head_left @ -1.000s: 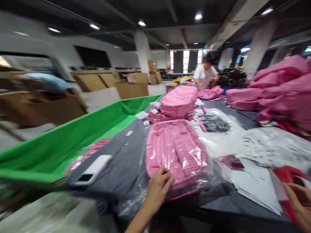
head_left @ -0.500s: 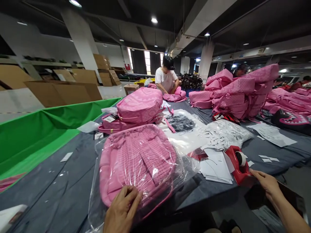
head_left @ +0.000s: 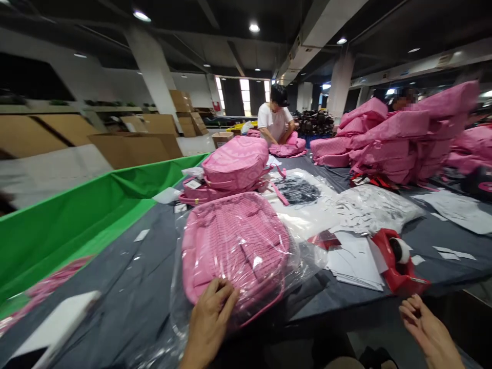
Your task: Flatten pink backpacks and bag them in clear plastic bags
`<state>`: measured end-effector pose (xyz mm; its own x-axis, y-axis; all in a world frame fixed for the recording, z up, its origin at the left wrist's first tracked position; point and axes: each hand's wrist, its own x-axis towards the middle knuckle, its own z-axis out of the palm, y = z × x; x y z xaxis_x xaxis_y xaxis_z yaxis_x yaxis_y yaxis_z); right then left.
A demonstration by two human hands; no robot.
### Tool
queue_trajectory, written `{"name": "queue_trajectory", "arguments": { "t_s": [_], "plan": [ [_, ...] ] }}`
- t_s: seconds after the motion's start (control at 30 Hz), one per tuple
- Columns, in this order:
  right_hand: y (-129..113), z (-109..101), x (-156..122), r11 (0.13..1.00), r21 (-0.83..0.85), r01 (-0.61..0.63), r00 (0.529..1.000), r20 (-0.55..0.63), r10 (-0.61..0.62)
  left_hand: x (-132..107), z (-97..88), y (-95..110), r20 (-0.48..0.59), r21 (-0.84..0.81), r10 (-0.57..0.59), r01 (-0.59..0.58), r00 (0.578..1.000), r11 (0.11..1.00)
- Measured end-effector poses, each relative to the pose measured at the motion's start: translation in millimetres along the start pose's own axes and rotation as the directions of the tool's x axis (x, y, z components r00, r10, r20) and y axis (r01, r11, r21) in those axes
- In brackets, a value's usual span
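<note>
A pink backpack (head_left: 234, 241) lies flat inside a clear plastic bag (head_left: 307, 259) on the dark-covered table. My left hand (head_left: 213, 312) rests at the near edge of this bag, its fingers pinching the plastic. Off to the right, my right hand (head_left: 428, 325) hangs just in front of a red tape dispenser (head_left: 392, 264) with a white roll. Its fingers are curled together, apart from the dispenser; anything thin between them is too small to make out. Beyond the bagged backpack, another pink backpack (head_left: 236, 159) sits on the table.
White sheets (head_left: 355, 261) lie left of the dispenser. Behind them is a clear bag of white tags (head_left: 378, 207). Pink backpacks (head_left: 400, 138) are piled at the back right. A co-worker (head_left: 274, 118) handles one across the table. A green-lined trough (head_left: 115, 200) runs along the left.
My right hand has come away from the tape dispenser toward me, its fingers now curled. My left hand stays on the plastic bag. The view has turned slightly left.
</note>
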<state>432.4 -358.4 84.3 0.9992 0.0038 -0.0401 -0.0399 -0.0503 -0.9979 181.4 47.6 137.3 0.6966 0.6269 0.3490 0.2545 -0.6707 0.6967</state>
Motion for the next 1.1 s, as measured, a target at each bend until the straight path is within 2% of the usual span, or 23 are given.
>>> {"name": "queue_trajectory", "arguments": {
  "t_s": [0.07,0.1,0.13,0.17,0.2,0.27,0.3,0.33,0.37,0.4,0.43,0.47,0.53,0.6,0.67,0.7,0.77,0.8,0.83,0.87,0.93,1.03,1.1],
  "plan": [
    [0.0,40.7,-15.6,0.995,0.052,-0.09,0.977,0.198,0.078,-1.7,-1.3,9.8,0.018,0.003,-0.021,0.021,1.0,1.0],
    [-4.3,61.2,-23.7,0.987,0.054,-0.151,0.937,0.325,0.126,-2.1,-1.6,13.9,0.029,0.001,-0.031,0.031,0.999,1.0],
    [-12.0,80.8,-30.7,0.982,0.031,-0.184,0.873,0.464,0.149,-2.0,-1.6,17.2,0.037,0.0,-0.041,0.041,0.998,0.999],
    [-23.1,99.4,-35.6,0.987,-0.011,-0.159,0.79,0.598,0.133,-1.4,-1.3,19.5,0.041,0.003,-0.051,0.051,0.998,0.999],
    [-37.5,117.3,-38.1,0.997,-0.049,-0.063,0.696,0.714,0.079,-0.6,-0.9,20.9,0.042,0.007,-0.06,0.06,0.997,0.998],
    [-73.2,153.2,-36.2,0.956,-0.052,0.29,0.449,0.889,-0.088,0.8,0.1,22.4,0.033,0.015,-0.078,0.078,0.996,0.997],
    [-92.1,171.8,-33.2,0.885,-0.011,0.466,0.291,0.946,-0.142,1.0,0.7,23.0,0.026,0.014,-0.086,0.086,0.996,0.996],
    [-109.8,190.9,-29.9,0.802,0.031,0.596,0.119,0.985,-0.127,1.0,1.3,23.7,0.021,0.009,-0.094,0.094,0.995,0.996],
    [-124.7,210.1,-26.8,0.708,0.078,0.702,-0.008,0.995,-0.102,0.9,2.0,24.4,0.014,0.0,-0.101,0.101,0.995,0.995],
    [-135.9,228.9,-24.3,0.608,0.119,0.785,-0.1,0.993,-0.066,0.8,2.7,25.2,0.011,-0.012,-0.106,0.106,0.994,0.994],
    [-142.8,246.9,-22.1,0.5,0.153,0.853,-0.158,0.987,-0.032,0.7,3.3,25.9,0.008,-0.024,-0.11,0.11,0.994,0.994],
    [-145.6,263.4,-20.1,0.385,0.17,0.907,-0.181,0.984,-0.009,0.8,3.9,26.4,0.009,-0.036,-0.112,0.112,0.994,0.993],
    [-142.1,290.6,-14.2,0.199,0.164,0.966,-0.172,0.985,0.023,1.2,4.6,26.9,0.009,-0.051,-0.113,0.113,0.994,0.992],
    [-134.8,307.6,-3.1,0.116,0.128,0.985,-0.133,0.991,0.035,1.4,4.7,26.3,0.01,-0.055,-0.109,0.11,0.994,0.992],
    [-131.3,313.0,12.3,0.153,0.05,0.987,-0.053,0.998,0.018,1.0,4.5,24.7,0.012,-0.052,-0.103,0.103,0.995,0.993],
    [-131.8,311.5,19.8,0.192,-0.006,0.981,0.006,1.0,0.002,0.6,4.5,23.7,0.013,-0.05,-0.1,0.101,0.995,0.994],
    [-135.1,301.8,28.9,0.274,-0.136,0.952,0.158,0.986,-0.06,-0.1,5.0,21.7,0.015,-0.045,-0.096,0.096,0.995,0.994],
    [-136.5,295.1,28.5,0.321,-0.168,0.932,0.208,0.974,-0.093,-0.3,5.7,21.0,0.015,-0.041,-0.091,0.092,0.996,0.995],
    [-136.8,288.3,24.4,0.362,-0.169,0.917,0.225,0.967,-0.119,-0.3,6.6,20.5,0.012,-0.034,-0.085,0.086,0.996,0.996],
    [-135.7,282.2,16.9,0.394,-0.148,0.907,0.216,0.967,-0.134,-0.1,7.5,20.4,0.009,-0.025,-0.078,0.078,0.997,0.997],
    [-129.6,274.6,-3.9,0.42,-0.086,0.904,0.145,0.983,-0.111,0.5,8.9,21.0,-0.006,0.003,-0.066,0.066,0.998,0.998],
    [-117.5,275.8,-28.8,0.366,-0.047,0.93,0.072,0.996,-0.054,-1.0,4.9,22.1,-0.006,0.039,-0.04,0.04,0.999,0.998],
    [-112.7,280.9,-31.9,0.348,-0.016,0.937,0.034,0.998,-0.045,-6.0,-5.1,21.0,0.054,0.04,0.031,-0.033,0.998,0.999]
  ]
}}
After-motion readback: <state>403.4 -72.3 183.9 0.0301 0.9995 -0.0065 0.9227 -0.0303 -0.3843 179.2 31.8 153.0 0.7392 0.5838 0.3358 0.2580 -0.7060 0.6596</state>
